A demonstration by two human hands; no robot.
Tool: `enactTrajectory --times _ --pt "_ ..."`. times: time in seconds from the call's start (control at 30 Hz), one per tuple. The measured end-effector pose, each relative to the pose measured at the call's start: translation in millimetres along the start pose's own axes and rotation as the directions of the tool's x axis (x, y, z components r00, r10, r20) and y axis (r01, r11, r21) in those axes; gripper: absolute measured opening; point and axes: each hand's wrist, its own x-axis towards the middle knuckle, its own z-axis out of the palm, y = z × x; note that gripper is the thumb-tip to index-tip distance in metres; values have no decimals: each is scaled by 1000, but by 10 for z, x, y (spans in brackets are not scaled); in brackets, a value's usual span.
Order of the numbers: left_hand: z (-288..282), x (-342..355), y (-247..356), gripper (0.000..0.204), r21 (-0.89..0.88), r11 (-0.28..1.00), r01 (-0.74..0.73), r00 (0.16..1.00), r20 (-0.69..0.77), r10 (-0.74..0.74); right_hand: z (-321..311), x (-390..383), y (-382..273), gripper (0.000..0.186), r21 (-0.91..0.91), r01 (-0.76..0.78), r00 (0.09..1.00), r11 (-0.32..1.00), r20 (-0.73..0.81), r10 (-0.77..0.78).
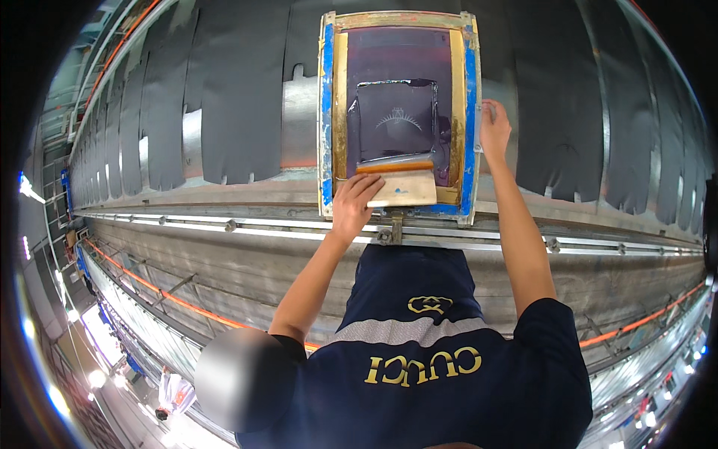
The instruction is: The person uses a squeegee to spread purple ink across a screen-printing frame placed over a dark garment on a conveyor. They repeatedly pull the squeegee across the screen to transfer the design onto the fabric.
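Observation:
A screen printing frame (pixel 326 120), edged with blue tape, lies in front of me over the long table. Its dark mesh (pixel 396 56) shows a pale crown-like design inside a glossy outlined rectangle. My left hand (pixel 357 200) is closed over the left end of a squeegee (pixel 411 190) with a wooden handle. The squeegee rests across the near end of the mesh, its orange strip on the far side. At the right edge of the frame, my right hand (pixel 495 133) has its fingers curled against the rim, closed on it.
Dark fabric panels (pixel 239 97) lie side by side along the table, with shiny gaps between them. A metal rail (pixel 292 233) runs along the near edge, and a bracket (pixel 391 232) sits below the frame. A person (pixel 176 393) is far off at lower left.

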Motion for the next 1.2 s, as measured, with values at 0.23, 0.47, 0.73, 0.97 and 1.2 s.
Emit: enactTrajectory --times 0.23,0.47,0.73,0.97,1.2 --pt "138 333 -267 54 80 996 -38 999 39 35 -118 49 -129 29 -440 278 954 854 22 -300" --pt "-3 1899 -842 35 -123 972 200 968 181 -177 39 140 -1029 39 -183 741 632 646 512 -581" --pt "141 1205 -519 31 68 997 27 999 -19 -26 112 -695 -734 43 -255 601 762 757 471 -446" --pt "74 1205 -547 34 -4 1000 11 1000 -19 -11 10 -762 -792 45 -272 609 749 745 506 -427" --pt "62 2083 -897 25 -31 993 114 992 53 -112 370 150 -930 31 -208 573 772 793 462 -437"
